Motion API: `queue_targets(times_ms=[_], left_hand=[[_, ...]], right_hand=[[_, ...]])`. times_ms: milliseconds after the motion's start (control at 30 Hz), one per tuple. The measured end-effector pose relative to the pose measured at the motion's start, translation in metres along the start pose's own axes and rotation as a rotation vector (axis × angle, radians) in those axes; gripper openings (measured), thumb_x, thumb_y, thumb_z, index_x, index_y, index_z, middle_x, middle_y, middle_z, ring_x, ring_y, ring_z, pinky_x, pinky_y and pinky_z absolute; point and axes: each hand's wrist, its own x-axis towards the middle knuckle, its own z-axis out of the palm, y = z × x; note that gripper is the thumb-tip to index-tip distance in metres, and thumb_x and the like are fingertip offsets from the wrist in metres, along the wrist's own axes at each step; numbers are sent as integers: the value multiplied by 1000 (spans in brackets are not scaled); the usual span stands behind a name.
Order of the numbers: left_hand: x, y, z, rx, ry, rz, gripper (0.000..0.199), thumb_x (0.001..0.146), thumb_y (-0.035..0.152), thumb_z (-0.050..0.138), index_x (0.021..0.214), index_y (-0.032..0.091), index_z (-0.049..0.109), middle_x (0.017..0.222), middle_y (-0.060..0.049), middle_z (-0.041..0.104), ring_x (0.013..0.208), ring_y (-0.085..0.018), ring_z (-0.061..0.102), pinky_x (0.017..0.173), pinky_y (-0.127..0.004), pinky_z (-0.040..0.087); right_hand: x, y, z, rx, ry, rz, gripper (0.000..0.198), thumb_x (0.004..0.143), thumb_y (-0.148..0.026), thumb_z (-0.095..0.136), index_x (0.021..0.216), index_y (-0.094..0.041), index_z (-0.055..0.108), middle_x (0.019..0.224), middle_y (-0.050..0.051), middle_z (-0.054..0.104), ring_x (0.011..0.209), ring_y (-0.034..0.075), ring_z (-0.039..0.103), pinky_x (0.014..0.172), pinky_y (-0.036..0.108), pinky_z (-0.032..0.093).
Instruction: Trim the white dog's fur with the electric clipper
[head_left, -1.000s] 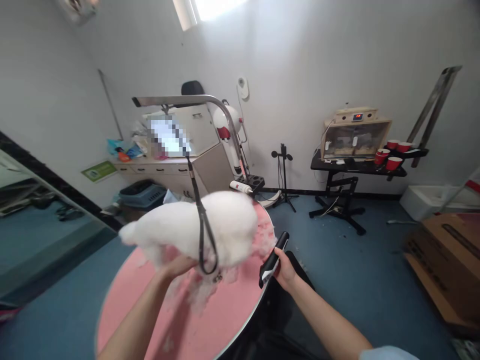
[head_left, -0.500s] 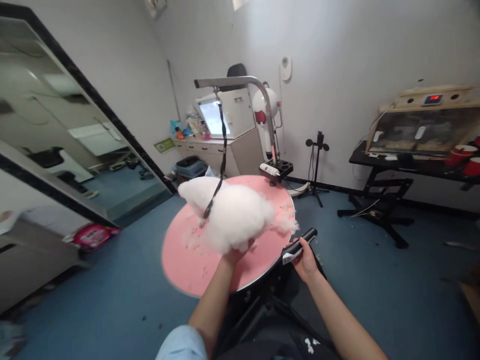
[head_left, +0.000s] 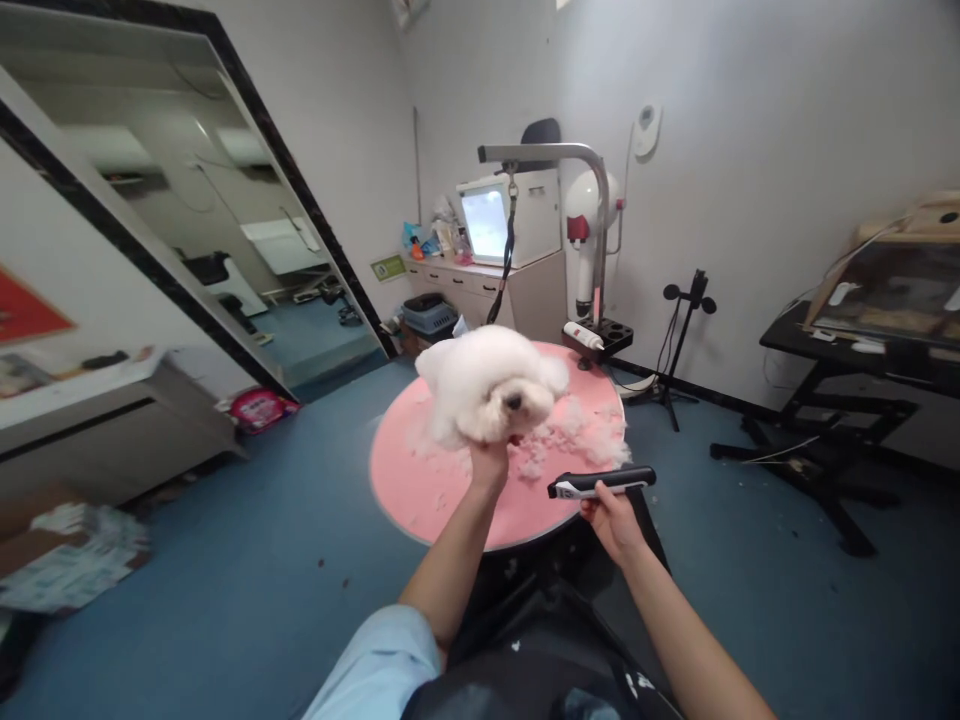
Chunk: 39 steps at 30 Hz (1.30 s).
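A fluffy white dog [head_left: 480, 375] is on the round pink grooming table [head_left: 409, 500], its face turned toward me and to the right. My left hand [head_left: 489, 462] is under the dog's chin, holding its head from below; the fingers are mostly hidden by fur. In my right hand [head_left: 613, 515] is a black and white hair clipper [head_left: 602, 482], held nearly level over the table's near right edge, apart from the dog. A dark leash [head_left: 508, 255] hangs from the metal grooming arm [head_left: 540, 152] and runs down behind the dog.
Clumps of cut white fur [head_left: 581, 432] lie on the table's right side. A tool holder [head_left: 611, 336] with a white bottle [head_left: 583, 335] is fixed at the far edge. Beyond are a cabinet [head_left: 540, 300], a black stand [head_left: 681, 340] and a dark side table [head_left: 787, 340]. A large mirror [head_left: 247, 230] leans left.
The dog's face, hidden before, now shows toward me. My left hand has gone from under its body fur to its chin. The clipper has swung closer to level, and my view has turned left.
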Motion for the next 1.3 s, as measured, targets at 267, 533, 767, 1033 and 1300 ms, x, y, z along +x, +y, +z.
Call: queue_targets(times_ms=[267,533,767,1033,1300], left_hand=[[48,79,-9,6,117,172,44,76,53,75,62,20,49,48,3,52,40,-6,37,41,-21,26],[96,114,-14,1,30,159,46,83,41,75,57,20,43,46,2,53,37,-4,30,39,-20,20],[118,116,-14,51,-99,153,49,84,46,76,55,18,49,46,2,51,41,-5,36,43,-20,26],[136,108,-19,110,-205,180,48,86,52,73,59,15,59,48,2,50,46,-7,38,47,-22,27],[136,118,-18,68,-278,203,52,83,57,77,58,15,60,48,3,49,43,-5,35,46,-23,24]], right_hand=[[26,-62,102,-512,-300,-662,38,72,-50,85,94,-24,69,92,5,77,88,25,73,80,40,62],[72,-76,175,-872,-633,-979,32,80,-39,77,104,-24,63,99,7,72,86,23,72,77,38,61],[89,-79,192,-818,-497,-1090,39,82,-49,77,107,-25,60,104,8,70,90,24,71,70,34,62],[93,-84,195,-973,-407,-1158,36,83,-52,76,103,-25,64,101,9,72,89,27,72,80,41,62],[95,-77,205,-1006,-366,-1064,32,82,-55,74,88,-25,67,83,6,75,79,26,72,75,39,61]])
